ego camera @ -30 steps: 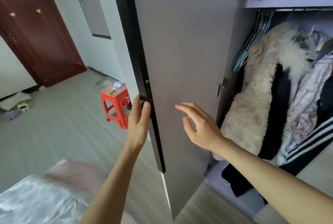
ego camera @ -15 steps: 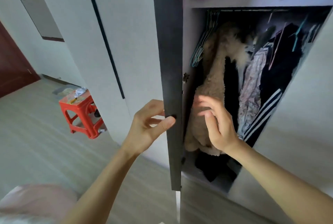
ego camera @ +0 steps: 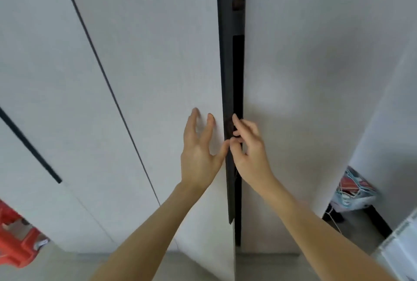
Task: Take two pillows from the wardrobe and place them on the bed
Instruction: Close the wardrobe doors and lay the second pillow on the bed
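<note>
Pale grey wardrobe (ego camera: 140,77) panels fill the head view from edge to edge, with a red plastic stool (ego camera: 15,242) on the floor at lower left and a heap of coloured hangers (ego camera: 352,188) showing past the cabinet's end at lower right.

A second ago the wardrobe door (ego camera: 194,77) stood swung wide, with a fleece coat and other hanging clothes on show; half a second ago it had come round edge-on to the camera. Now it is nearly home, its dark edge leaving only a narrow black gap (ego camera: 238,66) against the neighbouring panel (ego camera: 316,77). No pillow was seen in the exposed compartment, and none is in view now; the bed has dropped out of frame as well. The likely reading is that this section has been checked and is being shut, so the search for the two pillows must move to another door. The task appears to be at its start, with neither pillow found.

The left hand (ego camera: 198,152) is spread wide, fingers straight and lying on or just off the door face, thumb reaching to the dark edge; it holds nothing. The right hand (ego camera: 250,145) sits at the gap, fingers loosely bent, fingertips at the door's edge and partly in the slot. Whether they grip the edge or merely touch it cannot be told.
</note>
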